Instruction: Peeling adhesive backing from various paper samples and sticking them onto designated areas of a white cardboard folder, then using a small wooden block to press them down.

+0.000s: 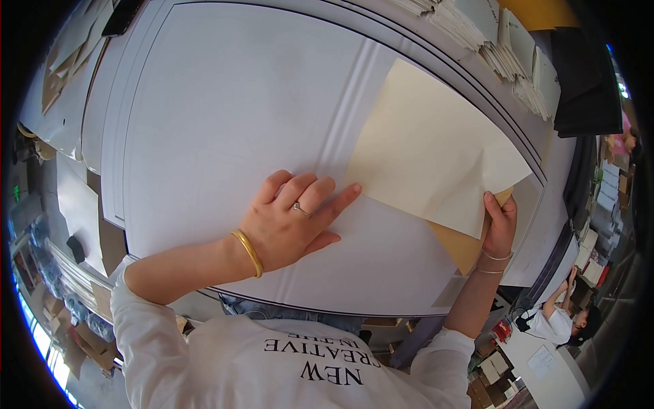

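A cream sheet of paper lies slanted on the right part of the white work surface, with a crease near its right side. A tan piece of paper shows from under its near edge. My right hand pinches the sheet's near right corner, thumb on top, with tan paper also showing at the fingers. The fingers underneath are hidden. My left hand rests palm down on the surface, index finger stretched out to the sheet's left corner, other fingers bent; it holds nothing.
Stacks of white folded papers stand along the far right edge, beside a black panel. Loose papers and a dark phone-like object lie at the far left. Another person sits at a white table on the right.
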A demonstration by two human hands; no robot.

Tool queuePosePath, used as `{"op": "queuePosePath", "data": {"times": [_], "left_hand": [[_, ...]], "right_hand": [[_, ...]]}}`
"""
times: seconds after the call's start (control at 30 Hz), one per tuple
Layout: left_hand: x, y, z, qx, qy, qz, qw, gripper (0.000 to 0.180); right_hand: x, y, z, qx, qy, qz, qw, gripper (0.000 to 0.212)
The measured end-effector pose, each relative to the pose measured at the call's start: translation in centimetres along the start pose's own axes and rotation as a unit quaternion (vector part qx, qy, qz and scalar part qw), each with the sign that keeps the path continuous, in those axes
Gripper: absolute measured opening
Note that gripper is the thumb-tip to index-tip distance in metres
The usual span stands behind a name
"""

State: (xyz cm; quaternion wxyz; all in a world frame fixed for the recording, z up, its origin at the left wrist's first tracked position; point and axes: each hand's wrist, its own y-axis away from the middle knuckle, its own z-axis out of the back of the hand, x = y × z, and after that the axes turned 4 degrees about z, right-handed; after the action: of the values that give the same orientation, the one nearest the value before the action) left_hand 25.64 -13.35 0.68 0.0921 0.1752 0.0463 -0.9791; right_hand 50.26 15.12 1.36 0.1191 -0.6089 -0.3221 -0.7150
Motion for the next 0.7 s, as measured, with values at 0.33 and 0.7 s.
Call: {"op": "queuePosePath", "data": {"times": [0.33,0.7], "left_hand": [[0.0,0.0,0.0,0.003,0.0,0.003,1.0,0.069],[0.3,-0.6,1.0,0.044,0.007,-0.011,0.999,0.066]], "right_hand": [[0.2,-0.2,-0.3,0.001,0.0,-0.014,1.0,0.02],[0.2,-0.2,0.0,0.007,-0.006,-0.015,1.0,0.022]]}}
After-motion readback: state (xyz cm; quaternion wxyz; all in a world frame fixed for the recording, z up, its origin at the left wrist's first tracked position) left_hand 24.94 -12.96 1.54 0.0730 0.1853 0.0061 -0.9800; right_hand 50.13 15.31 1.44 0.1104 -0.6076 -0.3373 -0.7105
